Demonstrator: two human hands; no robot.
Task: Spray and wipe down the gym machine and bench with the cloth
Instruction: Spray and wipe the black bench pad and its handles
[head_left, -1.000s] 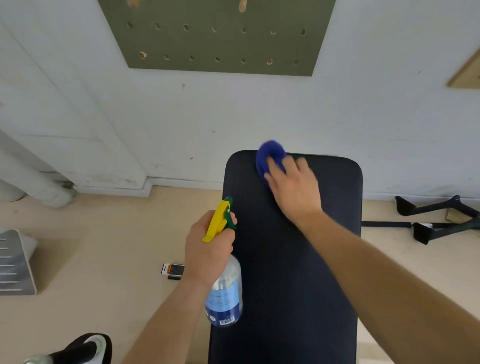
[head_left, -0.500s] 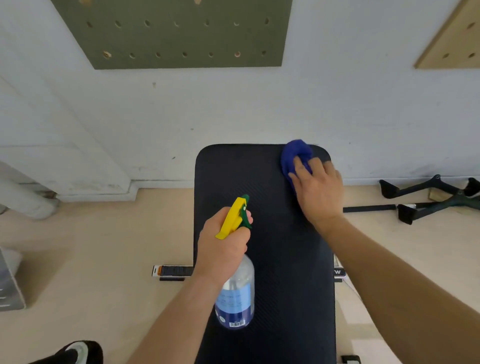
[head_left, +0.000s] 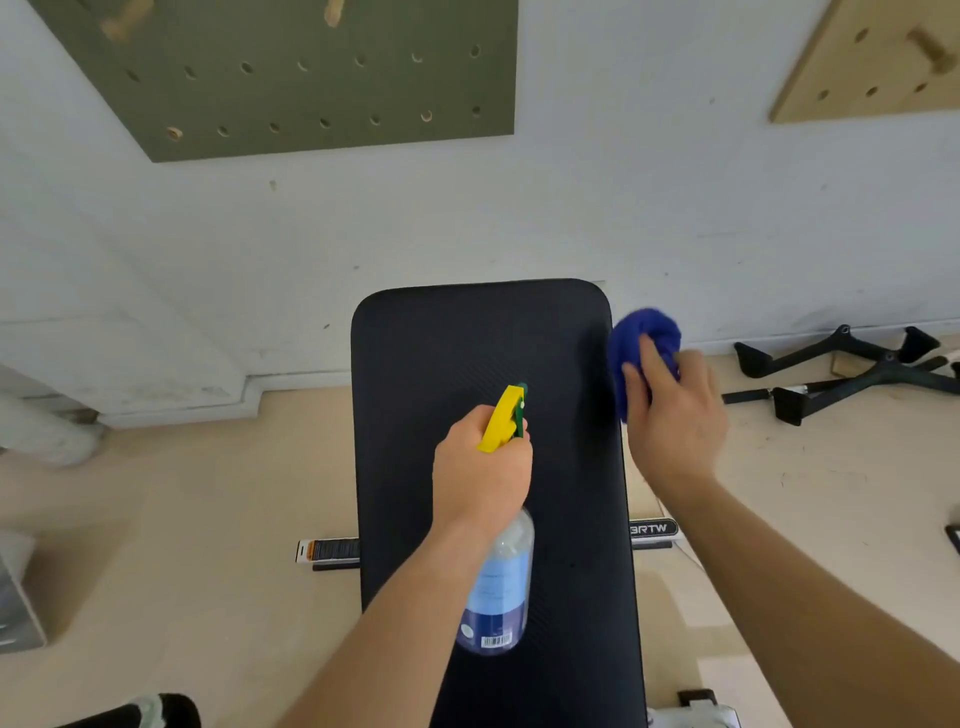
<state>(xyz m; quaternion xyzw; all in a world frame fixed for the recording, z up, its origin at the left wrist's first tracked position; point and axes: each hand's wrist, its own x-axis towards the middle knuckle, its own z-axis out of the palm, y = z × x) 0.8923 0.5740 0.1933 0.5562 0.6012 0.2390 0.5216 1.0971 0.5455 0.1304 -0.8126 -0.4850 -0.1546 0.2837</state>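
A black padded bench (head_left: 457, 353) runs from the bottom of the view up to the white wall. My left hand (head_left: 480, 475) grips a clear spray bottle (head_left: 501, 587) with a yellow and green trigger head, held above the middle of the pad, nozzle pointing toward the wall. My right hand (head_left: 675, 421) holds a bunched blue cloth (head_left: 641, 338) at the bench's right side edge near its far corner. Whether the cloth touches the edge is unclear because of motion blur.
A green pegboard (head_left: 291, 78) and a wooden pegboard (head_left: 878, 57) hang on the wall. Black cable handles (head_left: 841, 374) lie on the floor to the right. The bench's foot bar (head_left: 652, 530) sticks out on both sides. A shoe (head_left: 150, 712) shows at bottom left.
My right hand swept the blue cloth rightward across the far end of the pad and off its right edge. The spray bottle stayed over the pad; the view shifted.
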